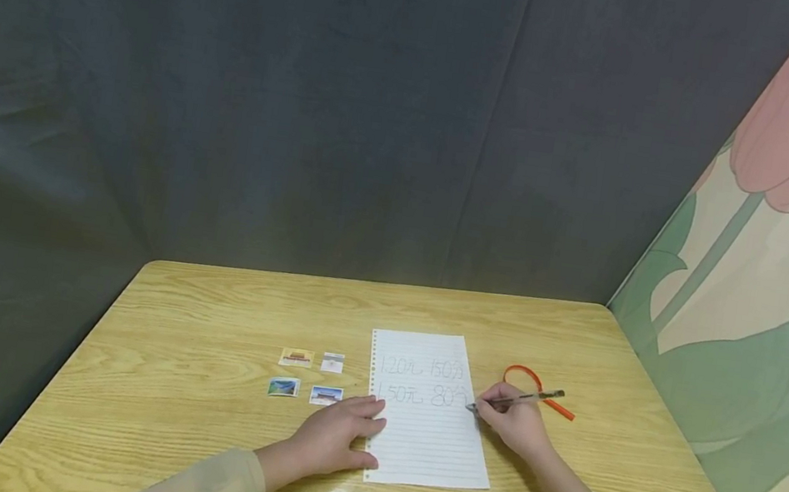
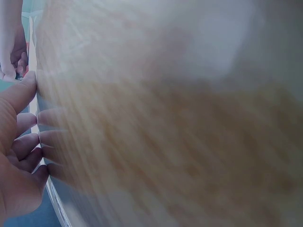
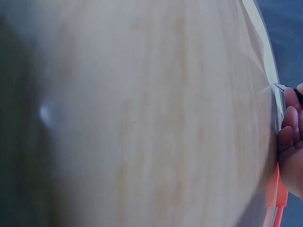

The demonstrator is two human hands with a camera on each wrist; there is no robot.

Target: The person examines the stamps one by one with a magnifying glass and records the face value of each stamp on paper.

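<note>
A lined white sheet (image 1: 426, 419) with two rows of handwritten figures lies on the wooden table (image 1: 189, 411). My right hand (image 1: 514, 421) grips a pen (image 1: 517, 399) whose tip touches the sheet's right side, by the second row. My left hand (image 1: 338, 433) rests flat with straight fingers on the sheet's left edge. In the left wrist view the fingers (image 2: 23, 142) lie against the blurred table. The right wrist view shows fingertips (image 3: 289, 127) at the frame's right edge.
Several small picture stickers (image 1: 310, 374) lie left of the sheet. An orange looped tool (image 1: 534, 386) lies right of the pen. A dark curtain stands behind the table and a tulip-patterned wall (image 1: 774, 291) at right.
</note>
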